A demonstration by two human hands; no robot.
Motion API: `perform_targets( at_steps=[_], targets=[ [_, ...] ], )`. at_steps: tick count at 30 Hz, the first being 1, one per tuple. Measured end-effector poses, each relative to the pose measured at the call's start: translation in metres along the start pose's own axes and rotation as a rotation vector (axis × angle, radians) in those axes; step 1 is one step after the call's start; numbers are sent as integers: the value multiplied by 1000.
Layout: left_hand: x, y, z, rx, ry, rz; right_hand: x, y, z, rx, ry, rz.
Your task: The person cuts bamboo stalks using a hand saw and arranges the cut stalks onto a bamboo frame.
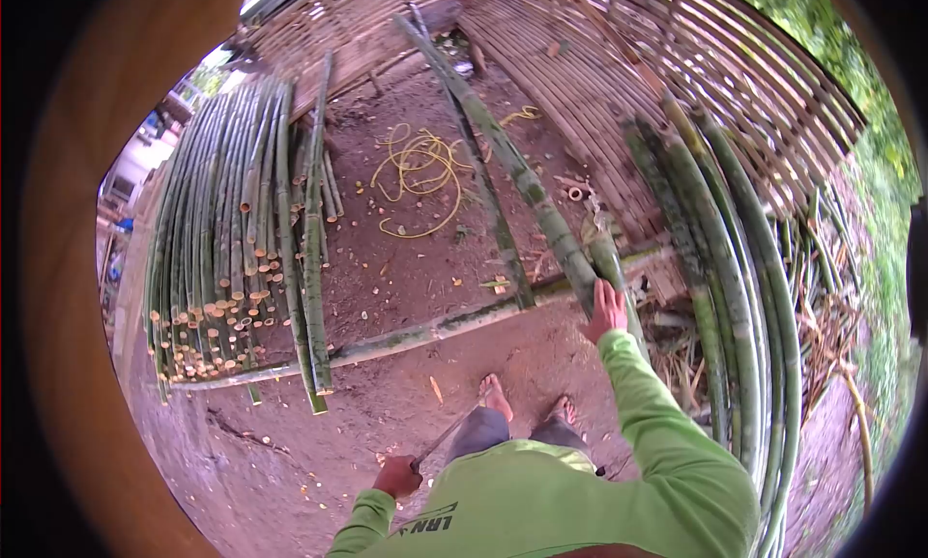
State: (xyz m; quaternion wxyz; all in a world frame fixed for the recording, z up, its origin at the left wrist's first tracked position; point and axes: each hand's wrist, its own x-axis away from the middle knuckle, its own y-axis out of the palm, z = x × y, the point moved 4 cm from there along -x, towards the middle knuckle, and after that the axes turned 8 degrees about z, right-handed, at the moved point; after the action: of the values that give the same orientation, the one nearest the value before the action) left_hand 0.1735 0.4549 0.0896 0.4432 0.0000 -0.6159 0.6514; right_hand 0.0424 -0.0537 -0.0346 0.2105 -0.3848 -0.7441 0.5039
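My right hand (607, 309) is closed over the near end of a long green bamboo pole (530, 186), which slants away to the far fence. A shorter bamboo piece (609, 258) with a frayed top lies just right of this hand. Down by my left hip, my left hand (397, 477) grips the dark handle of a long, thin-bladed knife (440, 440), apparently a machete. The blade points toward my legs and is partly hidden by them. Another dark pole (488, 191) lies beside the held one, its near end on a crosswise bamboo log (425, 332).
Stacked cut bamboo poles (217, 200) lie at left, with two longer poles (314, 258) beside them. A yellow hose or rope (425, 171) is coiled on the dirt. Tall bamboo poles (735, 258) stand close at right, near split scraps (822, 297). A slatted bamboo fence (677, 46) runs behind.
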Motion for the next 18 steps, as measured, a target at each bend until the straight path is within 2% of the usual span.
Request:
perform_targets(
  at_steps=[2, 5, 6, 7, 9, 10, 11, 12, 15, 18],
  targets=[
    [9, 5, -6, 113, -127, -8, -3, -12, -8, 78, 97, -102],
    [2, 9, -17, 95, -110, 1, -8, -17, -19, 146, 280, -291],
    [-2, 8, -22, 37, -133, -88, -10, -18, -19, 77, 269, -310],
    [-3, 3, -28, 38, -145, -87, -9, -16, -26, 6, 254, -331],
    [-7, -9, -39, 43, -176, -73, -1, -34, -73, -75, 202, -362],
    [-11, -8, -44, 18, -148, -134, 9, -25, -91, -174, 115, -278],
    [-20, -9, -55, -3, -141, -187, 19, -39, -128, -350, 149, -334],
    [-23, -13, -67, -19, -149, -238, 28, -15, -147, -487, 55, -272],
    [-28, -39, -90, 138, -254, -155, 56, 1, -239, -738, 144, -522],
    [-33, -44, -122, 152, -283, -114, 98, 72, -255, -561, 194, -405]
  ],
)
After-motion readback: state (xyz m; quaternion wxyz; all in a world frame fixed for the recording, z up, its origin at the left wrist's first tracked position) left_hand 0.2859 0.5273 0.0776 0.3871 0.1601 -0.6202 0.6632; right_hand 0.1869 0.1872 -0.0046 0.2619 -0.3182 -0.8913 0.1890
